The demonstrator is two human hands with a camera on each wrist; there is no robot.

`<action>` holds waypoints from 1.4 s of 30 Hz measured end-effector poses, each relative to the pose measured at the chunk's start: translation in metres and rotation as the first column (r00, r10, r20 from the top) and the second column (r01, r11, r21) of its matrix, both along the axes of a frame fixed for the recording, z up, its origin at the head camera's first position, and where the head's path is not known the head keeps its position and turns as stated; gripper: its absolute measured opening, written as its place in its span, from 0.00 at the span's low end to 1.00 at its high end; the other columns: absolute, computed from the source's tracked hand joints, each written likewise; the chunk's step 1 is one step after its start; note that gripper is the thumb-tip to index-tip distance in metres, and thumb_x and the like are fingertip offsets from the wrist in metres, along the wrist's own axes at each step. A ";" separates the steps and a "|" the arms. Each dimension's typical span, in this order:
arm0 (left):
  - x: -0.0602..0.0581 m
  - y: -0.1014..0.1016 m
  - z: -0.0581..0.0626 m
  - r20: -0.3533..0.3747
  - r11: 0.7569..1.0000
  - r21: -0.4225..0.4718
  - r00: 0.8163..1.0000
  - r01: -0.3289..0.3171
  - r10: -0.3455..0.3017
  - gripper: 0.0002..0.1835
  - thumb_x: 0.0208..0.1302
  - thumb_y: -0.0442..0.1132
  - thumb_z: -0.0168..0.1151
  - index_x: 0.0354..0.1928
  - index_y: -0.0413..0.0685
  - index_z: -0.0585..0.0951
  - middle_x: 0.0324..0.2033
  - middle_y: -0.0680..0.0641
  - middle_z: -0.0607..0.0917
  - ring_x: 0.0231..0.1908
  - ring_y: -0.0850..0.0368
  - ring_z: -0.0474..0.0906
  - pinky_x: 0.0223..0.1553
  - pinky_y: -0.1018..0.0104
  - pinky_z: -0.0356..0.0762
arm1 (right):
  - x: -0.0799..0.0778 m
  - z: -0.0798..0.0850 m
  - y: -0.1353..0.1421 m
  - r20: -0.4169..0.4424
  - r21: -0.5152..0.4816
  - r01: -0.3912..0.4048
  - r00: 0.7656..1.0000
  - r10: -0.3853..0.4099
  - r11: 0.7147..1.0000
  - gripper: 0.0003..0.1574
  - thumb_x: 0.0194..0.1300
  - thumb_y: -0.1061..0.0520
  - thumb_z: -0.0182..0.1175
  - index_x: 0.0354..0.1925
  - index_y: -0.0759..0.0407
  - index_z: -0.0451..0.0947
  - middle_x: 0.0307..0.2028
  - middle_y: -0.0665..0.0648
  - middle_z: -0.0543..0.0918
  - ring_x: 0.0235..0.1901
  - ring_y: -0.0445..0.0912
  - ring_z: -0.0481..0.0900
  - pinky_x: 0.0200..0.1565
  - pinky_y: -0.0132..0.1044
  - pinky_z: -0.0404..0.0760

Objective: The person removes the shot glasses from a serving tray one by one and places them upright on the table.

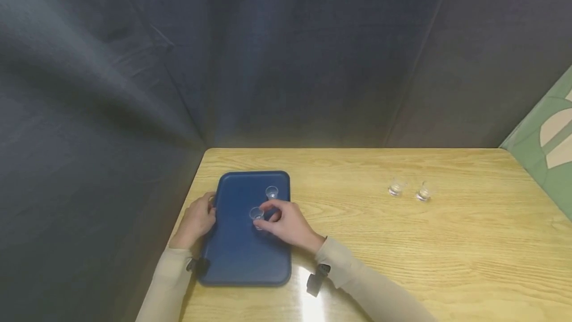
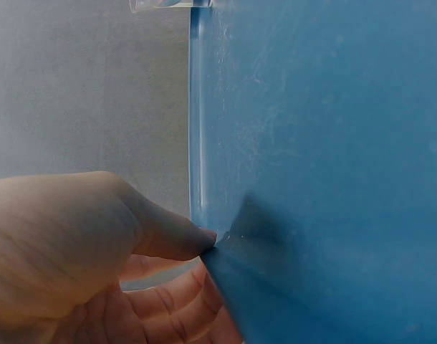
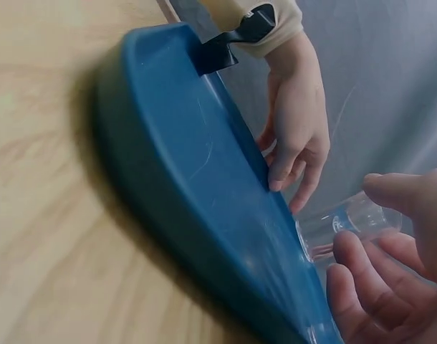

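L hand (image 1: 195,220): grips near-side edge of blue tray (image 1: 243,267); thumb on rim, other fingers outside/below it (L wrist view).
R hand (image 1: 288,223): pinches small clear glass (image 1: 256,213) betw. thumb & fingers.
Held glass pos.: at R fingertips, over tray, to R of L hand; rim up, approx. upright. Base contact w/ tray: can't tell.
2nd glass (image 1: 271,192): on tray, just beyond R hand's fingers, rim up; whether fingers touch it unclear.
Tray pos.: flat on wood table (image 1: 424,257), betw. both hands; R forearm comes in over its R side.
Glass A (image 1: 395,186): on table, well to R of R hand & a bit farther out.
Glass B (image 1: 423,191): just R of glass A, apart from it.
Sleeves: beige, both arms; black wrist device (image 1: 315,281) below R wrist.
Backdrop: dark curtain (image 1: 313,58) beyond both hands; green patterned cloth (image 1: 529,148) far R of R hand.
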State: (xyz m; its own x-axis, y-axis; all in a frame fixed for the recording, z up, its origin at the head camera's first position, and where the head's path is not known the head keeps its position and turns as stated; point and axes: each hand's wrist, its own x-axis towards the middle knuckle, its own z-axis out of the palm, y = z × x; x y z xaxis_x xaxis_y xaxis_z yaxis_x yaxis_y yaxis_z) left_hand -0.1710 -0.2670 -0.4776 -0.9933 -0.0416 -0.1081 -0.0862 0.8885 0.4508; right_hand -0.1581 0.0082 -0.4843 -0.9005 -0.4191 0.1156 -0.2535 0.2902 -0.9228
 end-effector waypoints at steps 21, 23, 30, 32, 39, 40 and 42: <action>0.001 0.000 -0.004 0.022 1.000 0.020 1.000 -0.022 0.021 0.27 0.78 0.33 0.54 0.76 0.37 0.68 0.58 0.29 0.84 0.55 0.32 0.85 0.52 0.37 0.85 | 0.006 0.005 0.053 0.017 -0.041 0.090 0.996 -0.089 0.995 0.24 0.64 0.52 0.78 0.54 0.61 0.86 0.29 0.58 0.90 0.22 0.56 0.86 0.22 0.35 0.82; 0.000 0.000 -0.004 0.028 1.000 0.021 0.999 -0.023 0.022 0.27 0.78 0.33 0.53 0.77 0.37 0.68 0.58 0.29 0.84 0.55 0.33 0.85 0.52 0.37 0.85 | 0.006 0.004 0.059 0.029 -0.052 0.096 0.995 -0.095 0.994 0.24 0.64 0.52 0.77 0.55 0.62 0.85 0.30 0.61 0.91 0.21 0.59 0.86 0.22 0.36 0.82; 0.000 0.000 -0.002 0.028 1.000 0.015 0.999 -0.016 0.015 0.27 0.78 0.33 0.54 0.76 0.37 0.69 0.56 0.31 0.84 0.52 0.36 0.85 0.50 0.38 0.85 | 0.004 0.001 0.080 0.049 -0.024 0.150 0.988 -0.148 0.988 0.25 0.64 0.52 0.77 0.56 0.60 0.86 0.36 0.62 0.92 0.25 0.56 0.88 0.23 0.40 0.85; 0.000 0.000 -0.002 0.029 1.000 0.018 0.999 -0.014 0.013 0.27 0.78 0.33 0.54 0.76 0.37 0.69 0.56 0.30 0.84 0.53 0.35 0.85 0.50 0.38 0.85 | 0.003 0.002 0.085 0.054 -0.013 0.169 0.984 -0.168 0.985 0.25 0.64 0.52 0.77 0.56 0.60 0.86 0.38 0.61 0.92 0.27 0.55 0.89 0.24 0.41 0.86; -0.001 -0.001 -0.003 0.038 0.999 0.031 0.999 -0.018 0.016 0.28 0.78 0.33 0.53 0.76 0.37 0.68 0.56 0.30 0.85 0.52 0.36 0.86 0.49 0.40 0.86 | -0.004 0.005 0.105 0.033 0.012 0.227 0.973 -0.227 0.974 0.25 0.65 0.48 0.77 0.56 0.58 0.87 0.47 0.60 0.92 0.32 0.55 0.90 0.26 0.36 0.84; -0.001 -0.001 -0.004 0.037 0.999 0.029 0.999 -0.018 0.017 0.27 0.78 0.33 0.53 0.76 0.37 0.68 0.55 0.31 0.85 0.51 0.37 0.86 0.48 0.41 0.86 | -0.005 0.005 0.108 0.030 0.018 0.232 0.972 -0.232 0.973 0.26 0.65 0.48 0.77 0.56 0.58 0.87 0.48 0.60 0.92 0.32 0.54 0.90 0.26 0.35 0.83; -0.001 -0.001 -0.003 0.033 0.999 0.030 0.999 -0.018 0.017 0.27 0.78 0.33 0.54 0.76 0.37 0.69 0.54 0.32 0.85 0.49 0.39 0.86 0.46 0.42 0.86 | -0.006 0.006 0.112 0.033 0.026 0.248 0.968 -0.249 0.968 0.26 0.65 0.48 0.76 0.57 0.58 0.87 0.48 0.60 0.92 0.33 0.54 0.91 0.28 0.35 0.84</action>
State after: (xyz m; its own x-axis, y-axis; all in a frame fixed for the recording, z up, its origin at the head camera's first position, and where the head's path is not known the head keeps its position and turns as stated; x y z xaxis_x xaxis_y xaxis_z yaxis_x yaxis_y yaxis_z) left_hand -0.1716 -0.2684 -0.4806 -0.9883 -0.0550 -0.1422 -0.1168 0.8725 0.4745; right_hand -0.1638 0.1201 -0.4782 -0.9801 -0.1840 0.0747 -0.1378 0.3592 -0.9230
